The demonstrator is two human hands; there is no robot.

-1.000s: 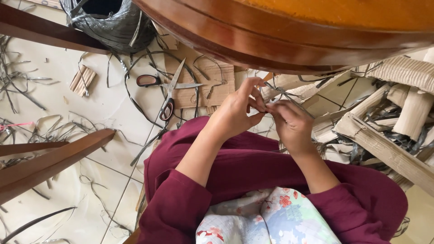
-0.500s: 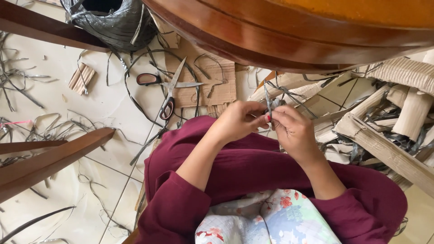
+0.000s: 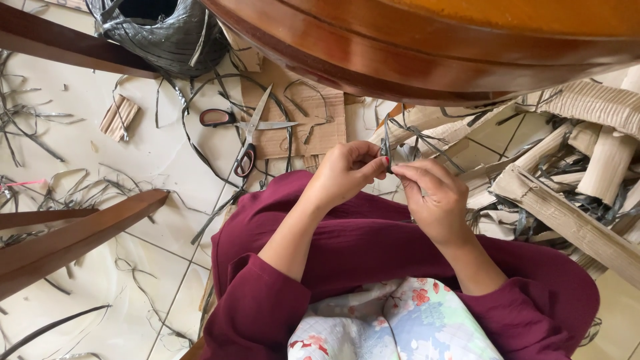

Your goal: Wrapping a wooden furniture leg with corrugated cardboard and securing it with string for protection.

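Both hands have lowered slightly, fingers (image 3: 373, 157) pinching a dark strip (image 3: 386, 143) above the littered tile floor (image 3: 133, 160).

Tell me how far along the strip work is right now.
Done: cut grey offcuts litter the floor and the scissors lie set down. In hand: left hand and right hand pinch a thin dark strip between their fingertips. Left: loose strips lie beyond the hands.

Count: two hands, left (image 3: 347, 175) and right (image 3: 432, 200); one pair of scissors (image 3: 248, 130), upper centre; one black bag (image 3: 163, 30), upper left; strips too many to count.
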